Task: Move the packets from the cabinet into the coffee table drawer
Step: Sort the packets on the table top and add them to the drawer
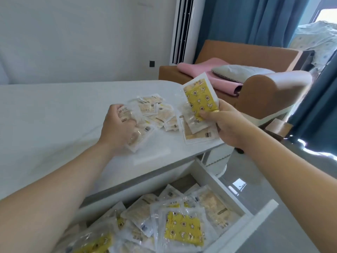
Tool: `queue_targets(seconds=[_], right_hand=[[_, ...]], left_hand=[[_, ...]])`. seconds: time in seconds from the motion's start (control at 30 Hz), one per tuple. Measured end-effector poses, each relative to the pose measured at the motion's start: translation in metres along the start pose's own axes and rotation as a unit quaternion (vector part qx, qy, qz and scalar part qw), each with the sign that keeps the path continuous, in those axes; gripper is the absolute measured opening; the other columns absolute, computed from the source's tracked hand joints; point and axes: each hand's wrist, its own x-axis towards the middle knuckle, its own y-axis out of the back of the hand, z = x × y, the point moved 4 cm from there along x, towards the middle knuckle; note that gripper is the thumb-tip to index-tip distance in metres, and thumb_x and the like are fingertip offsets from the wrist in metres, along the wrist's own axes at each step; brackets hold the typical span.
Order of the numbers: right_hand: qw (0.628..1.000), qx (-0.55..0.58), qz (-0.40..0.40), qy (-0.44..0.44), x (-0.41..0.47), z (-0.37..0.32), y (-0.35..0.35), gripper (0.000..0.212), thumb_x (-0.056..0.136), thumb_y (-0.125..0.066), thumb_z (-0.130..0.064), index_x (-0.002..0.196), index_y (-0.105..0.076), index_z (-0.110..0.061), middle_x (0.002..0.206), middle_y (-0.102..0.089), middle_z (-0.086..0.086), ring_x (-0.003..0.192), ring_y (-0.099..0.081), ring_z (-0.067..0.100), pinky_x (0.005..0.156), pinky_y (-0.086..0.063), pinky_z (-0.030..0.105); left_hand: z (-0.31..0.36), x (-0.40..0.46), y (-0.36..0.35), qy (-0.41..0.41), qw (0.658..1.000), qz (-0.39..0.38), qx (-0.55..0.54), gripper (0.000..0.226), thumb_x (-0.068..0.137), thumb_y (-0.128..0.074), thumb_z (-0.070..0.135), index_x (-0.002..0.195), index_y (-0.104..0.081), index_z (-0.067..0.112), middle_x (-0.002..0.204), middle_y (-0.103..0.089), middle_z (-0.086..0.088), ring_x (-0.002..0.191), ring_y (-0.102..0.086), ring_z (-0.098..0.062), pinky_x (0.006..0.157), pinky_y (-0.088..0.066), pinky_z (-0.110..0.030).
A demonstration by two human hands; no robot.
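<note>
**While both hands gather packets off the white table, the open drawer waits below**

As seen from the head camera, a person reaches both bare arms over a white coffee table (54,110). The right hand (228,123) pinches a small stack of packets, thumb on top and fingers curled beneath; the uppermost is a yellow patterned packet (200,99), standing tilted above the thumb, with paler packets fanned out just below it. The left hand (118,123) curls over a cluster of pale packets (136,137) lying on the tabletop, fingers bent round them as if gathering a handful. Between the two hands, just beyond the left fingertips, a loose pile of packets (158,112) lies spread on the table.

Below both hands, toward the viewer, the coffee table drawer (259,214) is pulled open and already holds many packets (182,229), some yellow, some pale.

The step in hand appears to be collecting packets from the tabletop for transfer. The next move likely calls for lifting both handfuls clear of the table edge, bringing them down and back over the drawer, and letting go without spilling the slippery wrappers
</note>
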Motion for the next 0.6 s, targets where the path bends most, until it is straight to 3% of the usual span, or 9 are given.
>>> queue_targets(seconds=[0.1, 0.2, 0.3, 0.4, 0.5, 0.6], right_hand=[[0.995, -0.017, -0.057, -0.081, -0.046, 0.039, 0.018, 0.033, 0.088, -0.060, 0.004, 0.118, -0.058, -0.010, 0.113, -0.071, 0.014, 0.100, -0.069, 0.032, 0.076, -0.059, 0.045], [0.981, -0.035, -0.090, -0.168, -0.079, 0.078, 0.041, 0.042, 0.089, -0.059, 0.005, 0.127, -0.054, -0.013, 0.118, -0.068, 0.017, 0.106, -0.066, 0.036, 0.089, -0.054, 0.052], [0.965, -0.103, -0.086, -0.227, -0.093, 0.104, 0.053, 0.057, 0.088, -0.060, 0.009, 0.135, -0.047, -0.020, 0.119, -0.066, 0.015, 0.105, -0.067, 0.034, 0.093, -0.052, 0.053], [0.936, -0.239, -0.081, -0.244, -0.094, 0.116, 0.051, 0.071, 0.085, -0.064, 0.006, 0.139, -0.041, -0.033, 0.123, -0.058, 0.009, 0.105, -0.065, 0.030, 0.088, -0.056, 0.048], [0.865, -0.456, -0.065, -0.199, -0.091, 0.118, 0.049, 0.073, 0.083, -0.063, -0.002, 0.145, -0.036, -0.030, 0.127, -0.052, 0.003, 0.104, -0.057, 0.021, 0.082, -0.055, 0.033], [0.759, -0.619, -0.107, -0.173, -0.091, 0.122, 0.038, 0.055, 0.084, -0.063, -0.014, 0.137, -0.045, -0.016, 0.121, -0.056, 0.006, 0.102, -0.056, 0.022, 0.080, -0.051, 0.029]], left_hand=[[0.030, -0.051, 0.001, -0.061, 0.997, -0.049, -0.021, 0.042, 0.084, -0.068, 0.007, 0.110, -0.051, 0.035, 0.094, -0.063, 0.021, 0.074, -0.062, 0.013, 0.049, -0.042, -0.002], [0.040, -0.105, 0.003, -0.084, 0.987, -0.138, -0.004, 0.048, 0.084, -0.071, 0.011, 0.104, -0.050, 0.049, 0.092, -0.065, 0.033, 0.078, -0.064, 0.013, 0.052, -0.045, -0.004], [0.020, -0.152, -0.010, -0.041, 0.973, -0.216, 0.071, 0.050, 0.085, -0.071, 0.018, 0.115, -0.044, 0.047, 0.097, -0.061, 0.021, 0.077, -0.064, 0.008, 0.052, -0.043, -0.005], [-0.011, -0.182, -0.035, -0.008, 0.952, -0.270, 0.145, 0.046, 0.083, -0.068, 0.022, 0.113, -0.040, 0.043, 0.098, -0.059, 0.016, 0.074, -0.061, 0.005, 0.052, -0.040, -0.007], [-0.043, -0.193, -0.057, 0.089, 0.944, -0.285, 0.143, 0.046, 0.084, -0.070, 0.020, 0.119, -0.042, 0.031, 0.095, -0.061, 0.012, 0.069, -0.060, 0.005, 0.053, -0.046, -0.012], [-0.064, -0.202, -0.069, 0.179, 0.917, -0.292, 0.202, 0.057, 0.085, -0.072, 0.025, 0.130, -0.039, 0.017, 0.116, -0.057, 0.000, 0.100, -0.061, -0.015, 0.084, -0.054, -0.031]])
